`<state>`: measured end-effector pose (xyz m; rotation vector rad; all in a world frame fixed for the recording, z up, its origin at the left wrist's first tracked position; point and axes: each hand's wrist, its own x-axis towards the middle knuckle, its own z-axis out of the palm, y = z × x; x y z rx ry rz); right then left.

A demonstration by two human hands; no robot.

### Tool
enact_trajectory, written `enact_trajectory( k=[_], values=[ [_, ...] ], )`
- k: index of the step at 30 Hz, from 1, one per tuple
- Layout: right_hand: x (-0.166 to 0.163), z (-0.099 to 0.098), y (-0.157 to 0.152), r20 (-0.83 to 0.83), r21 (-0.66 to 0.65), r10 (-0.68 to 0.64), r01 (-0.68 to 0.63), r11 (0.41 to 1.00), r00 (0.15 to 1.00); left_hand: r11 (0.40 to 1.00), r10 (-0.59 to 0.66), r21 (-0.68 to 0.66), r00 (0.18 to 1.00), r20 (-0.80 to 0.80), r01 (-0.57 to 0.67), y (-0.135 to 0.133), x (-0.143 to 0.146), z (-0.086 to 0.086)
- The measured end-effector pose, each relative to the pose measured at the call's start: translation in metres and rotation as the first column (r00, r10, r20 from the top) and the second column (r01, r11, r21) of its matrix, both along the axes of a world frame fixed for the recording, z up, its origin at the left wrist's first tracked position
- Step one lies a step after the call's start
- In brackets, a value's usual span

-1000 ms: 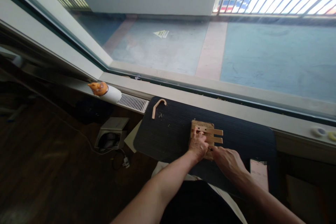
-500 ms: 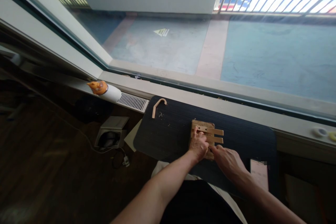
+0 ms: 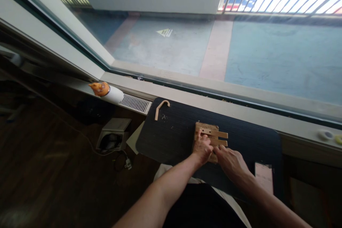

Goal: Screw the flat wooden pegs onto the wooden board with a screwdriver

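Observation:
On the dark table, a small wooden block [image 3: 207, 127] carries parallel wooden strips; the upper wooden strip [image 3: 222, 135] has dark holes and sticks out past the block's right side. A lower wooden strip [image 3: 222, 143] juts out beneath it. My left hand [image 3: 203, 148] presses down on the strips, its index finger extended along the upper one and the others bent over the wood. Close against it, my right hand [image 3: 228, 159] has its fingers curled together at the block's lower right edge. Whatever those fingers pinch is hidden.
A hooked wooden piece [image 3: 159, 108] and small bits [image 3: 164, 117] lie at the left of the dark table [image 3: 171, 142]. A phone-like pale slab [image 3: 264, 177] rests at right. A white bottle with an orange top [image 3: 113, 94] stands beside the window. Tape rolls [image 3: 326, 135] sit on the sill.
My right hand has shifted very slightly, and its fingers look more curled at the block's edge. My left hand and the wooden pieces stay nearly in place.

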<state>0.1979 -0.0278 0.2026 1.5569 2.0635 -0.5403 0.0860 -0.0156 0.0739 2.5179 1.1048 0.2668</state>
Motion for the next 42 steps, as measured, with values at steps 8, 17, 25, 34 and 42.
enact_trajectory(
  k=[8,17,25,34,42],
  values=[
    [-0.002,0.004,-0.001,0.000,0.006,0.005,-0.005,1.000,1.000,1.000,0.001,-0.011,1.000,-0.006,-0.001,0.000,0.000,0.002],
    [0.003,0.001,0.000,0.009,0.004,-0.010,0.010,1.000,1.000,1.000,-0.001,-0.009,1.000,-0.016,0.001,0.001,0.001,0.004],
    [0.003,0.002,-0.003,0.005,-0.003,-0.018,0.018,1.000,1.000,1.000,-0.004,-0.009,1.000,-0.015,0.004,0.000,0.001,0.003],
    [0.005,0.003,-0.004,-0.011,-0.021,-0.017,0.017,1.000,1.000,1.000,-0.019,-0.013,0.999,-0.030,0.019,0.002,0.001,0.005],
    [0.004,-0.007,-0.006,-0.020,-0.027,-0.048,0.047,0.999,0.999,0.999,-0.036,-0.025,0.998,-0.045,0.035,0.002,0.000,0.007]
  ],
)
